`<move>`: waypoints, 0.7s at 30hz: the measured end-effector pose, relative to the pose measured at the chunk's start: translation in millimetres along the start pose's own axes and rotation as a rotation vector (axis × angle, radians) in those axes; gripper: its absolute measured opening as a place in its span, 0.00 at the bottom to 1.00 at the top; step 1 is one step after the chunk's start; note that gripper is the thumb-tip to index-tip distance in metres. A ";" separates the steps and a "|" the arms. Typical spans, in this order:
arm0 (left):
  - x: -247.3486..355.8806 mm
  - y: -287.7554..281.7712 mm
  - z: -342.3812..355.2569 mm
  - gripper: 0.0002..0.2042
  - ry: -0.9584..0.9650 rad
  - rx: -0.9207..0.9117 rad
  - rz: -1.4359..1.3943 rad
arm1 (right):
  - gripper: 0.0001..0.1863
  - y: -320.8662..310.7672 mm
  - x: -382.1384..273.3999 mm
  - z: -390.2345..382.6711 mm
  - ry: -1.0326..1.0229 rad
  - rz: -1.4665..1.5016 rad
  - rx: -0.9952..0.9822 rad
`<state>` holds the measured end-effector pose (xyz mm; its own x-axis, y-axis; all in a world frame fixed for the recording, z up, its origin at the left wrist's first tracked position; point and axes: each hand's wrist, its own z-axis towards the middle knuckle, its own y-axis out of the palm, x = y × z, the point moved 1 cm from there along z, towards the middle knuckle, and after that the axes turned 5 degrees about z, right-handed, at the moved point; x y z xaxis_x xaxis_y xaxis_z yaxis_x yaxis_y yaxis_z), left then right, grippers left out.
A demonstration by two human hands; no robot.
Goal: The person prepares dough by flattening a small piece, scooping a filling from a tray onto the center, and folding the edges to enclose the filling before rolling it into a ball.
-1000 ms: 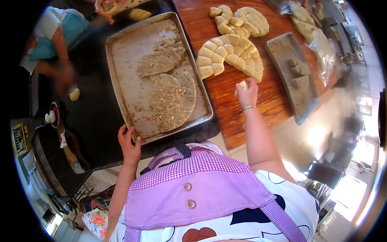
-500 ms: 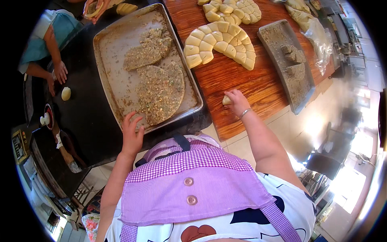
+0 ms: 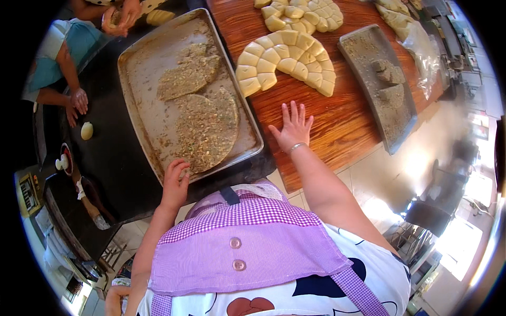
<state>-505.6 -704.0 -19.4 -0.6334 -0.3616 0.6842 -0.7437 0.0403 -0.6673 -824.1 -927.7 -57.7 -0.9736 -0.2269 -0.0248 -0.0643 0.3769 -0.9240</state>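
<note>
My left hand (image 3: pixel 175 181) is at the near edge of a metal tray (image 3: pixel 142 121), its fingers curled in around a bit of crumbly filling. Beside those fingers, a thick slab of the speckled grey-brown filling (image 3: pixel 208 129) lies in the tray, with another portion farther back. My right hand (image 3: pixel 293 128) presses palm down on the wooden table (image 3: pixel 337 131), fingers spread; whatever is beneath the palm is hidden. Just beyond it, a curved band of cut pale dough pieces (image 3: pixel 287 55) rests on the wood, with more dough pieces (image 3: pixel 311 15) behind.
A narrow tray (image 3: pixel 377 87) with filling lumps stands at the table's right. Behind it lies dough under clear plastic (image 3: pixel 419 50). On the black surface at left are a co-worker's hands (image 3: pixel 78 102), a dough ball (image 3: pixel 87 130) and a brush (image 3: pixel 95 210). Another person's hands (image 3: pixel 124 18) work farther back.
My right hand has gone from gripping a small dough piece to lying flat with spread fingers. My left fingers have curled in at the filling's near edge.
</note>
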 end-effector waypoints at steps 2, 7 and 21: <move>5.9 1.1 4.8 0.15 0.035 -0.021 0.000 | 0.42 18.1 15.3 11.4 -0.021 0.180 0.063; 8.2 -9.2 0.6 0.16 0.027 -0.023 0.026 | 0.39 21.5 30.2 -1.1 0.123 0.098 0.124; 15.6 -11.0 -11.5 0.17 0.064 -0.035 0.034 | 0.39 41.1 59.4 1.5 0.102 0.399 0.273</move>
<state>-509.7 -699.3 2.0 -0.6700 -0.2988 0.6796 -0.7279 0.0845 -0.6805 -884.3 -927.0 -97.7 -0.9278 -0.0182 -0.3726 0.3648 0.1640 -0.9165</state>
